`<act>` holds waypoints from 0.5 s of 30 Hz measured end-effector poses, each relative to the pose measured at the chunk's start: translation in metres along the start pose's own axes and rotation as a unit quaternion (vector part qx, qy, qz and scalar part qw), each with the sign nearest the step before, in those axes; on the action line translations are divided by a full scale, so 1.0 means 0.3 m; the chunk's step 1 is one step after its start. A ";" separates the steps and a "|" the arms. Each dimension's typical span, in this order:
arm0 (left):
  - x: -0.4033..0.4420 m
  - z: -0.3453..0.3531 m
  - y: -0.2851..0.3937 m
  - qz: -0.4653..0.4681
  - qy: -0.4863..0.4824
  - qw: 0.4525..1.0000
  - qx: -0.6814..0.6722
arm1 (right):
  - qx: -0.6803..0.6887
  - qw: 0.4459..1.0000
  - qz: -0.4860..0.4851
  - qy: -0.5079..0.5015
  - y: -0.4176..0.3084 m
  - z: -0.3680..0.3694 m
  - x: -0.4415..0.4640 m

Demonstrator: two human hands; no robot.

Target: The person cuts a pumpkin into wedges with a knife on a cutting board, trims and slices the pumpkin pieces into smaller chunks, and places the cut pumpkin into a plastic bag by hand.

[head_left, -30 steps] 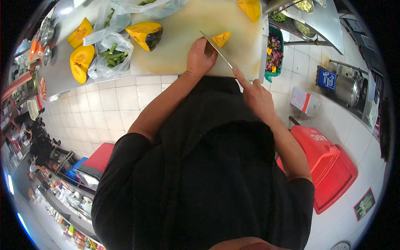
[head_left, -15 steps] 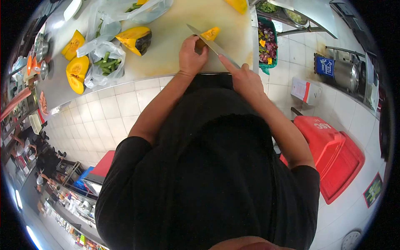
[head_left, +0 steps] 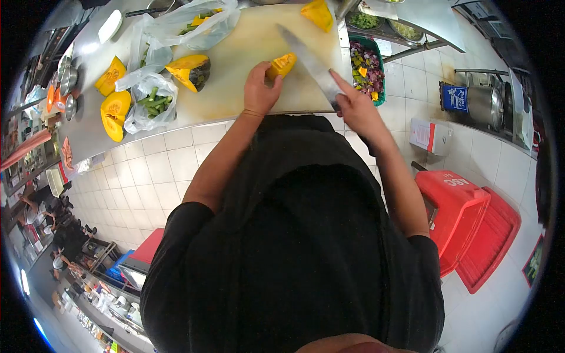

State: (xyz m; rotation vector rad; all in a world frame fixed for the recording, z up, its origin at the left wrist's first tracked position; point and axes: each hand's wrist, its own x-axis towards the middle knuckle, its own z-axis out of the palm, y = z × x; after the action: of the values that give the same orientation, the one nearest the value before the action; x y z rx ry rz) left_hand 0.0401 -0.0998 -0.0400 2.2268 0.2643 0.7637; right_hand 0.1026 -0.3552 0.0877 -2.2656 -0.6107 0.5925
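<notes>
My left hand (head_left: 261, 89) is closed on a small yellow-orange pumpkin piece (head_left: 282, 66) that rests on the pale cutting board (head_left: 235, 73). In my right hand (head_left: 358, 109) is a large kitchen knife (head_left: 313, 67), gripped by its handle, the index finger lying along the top of the blade. The blade slants over the board just right of the piece, apart from it. Left of my hands lies a pumpkin chunk (head_left: 191, 72) with dark green rind. Another pumpkin piece (head_left: 318, 15) sits at the board's far right corner.
Two pumpkin wedges (head_left: 113, 113) and a plastic bag (head_left: 136, 115) of green vegetable pieces lie to the left. A second bag (head_left: 206, 29) is at the back. Right of the board stands a green basket (head_left: 382, 76) of purplish trimmings. A red bin (head_left: 444, 200) stands on the floor.
My right hand has drawn the knife off the pumpkin piece, out to the right. The piece sits lower and further left in view, my left hand with it. The view has shifted slightly.
</notes>
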 end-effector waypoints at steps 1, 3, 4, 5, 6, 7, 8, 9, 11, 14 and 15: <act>0.002 -0.003 0.000 -0.003 -0.006 1.000 -0.002 | 0.098 0.991 0.086 -0.032 -0.004 -0.036 0.015; 0.005 -0.008 0.003 -0.005 -0.013 1.000 -0.009 | 0.200 0.963 0.166 -0.071 0.022 -0.070 0.030; 0.006 -0.011 0.003 -0.007 -0.017 1.000 -0.011 | 0.196 0.962 0.169 -0.082 0.039 -0.077 0.035; 0.006 -0.015 0.003 -0.006 -0.023 1.000 -0.013 | 0.193 0.961 0.173 -0.094 0.051 -0.082 0.038; 0.008 -0.017 0.002 -0.005 -0.029 0.999 -0.014 | 0.190 0.960 0.177 -0.105 0.062 -0.085 0.041; 0.009 -0.017 0.000 -0.005 -0.036 0.999 -0.015 | 0.187 0.960 0.174 -0.117 0.078 -0.080 0.049; 0.009 -0.015 -0.001 -0.004 -0.035 0.999 -0.014 | 0.185 0.959 0.171 -0.129 0.097 -0.072 0.055; 0.009 -0.015 0.001 -0.004 -0.035 0.999 -0.013 | 0.183 0.958 0.168 -0.141 0.099 -0.070 0.058; 0.007 -0.016 0.003 -0.010 -0.038 0.999 -0.013 | 0.187 0.958 0.167 -0.141 0.093 -0.069 0.057; 0.008 -0.021 0.015 -0.020 -0.042 0.999 -0.016 | 0.184 0.958 0.164 -0.148 0.114 -0.064 0.065; 0.009 -0.019 0.014 -0.016 -0.041 0.999 -0.015 | 0.182 0.958 0.164 -0.152 0.124 -0.062 0.069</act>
State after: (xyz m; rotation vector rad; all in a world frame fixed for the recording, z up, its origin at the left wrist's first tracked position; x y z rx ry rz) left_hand 0.0387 -0.0982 -0.0326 2.2150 0.2475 0.6539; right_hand 0.1387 -0.3767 0.0680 -1.9468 -0.2370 1.1337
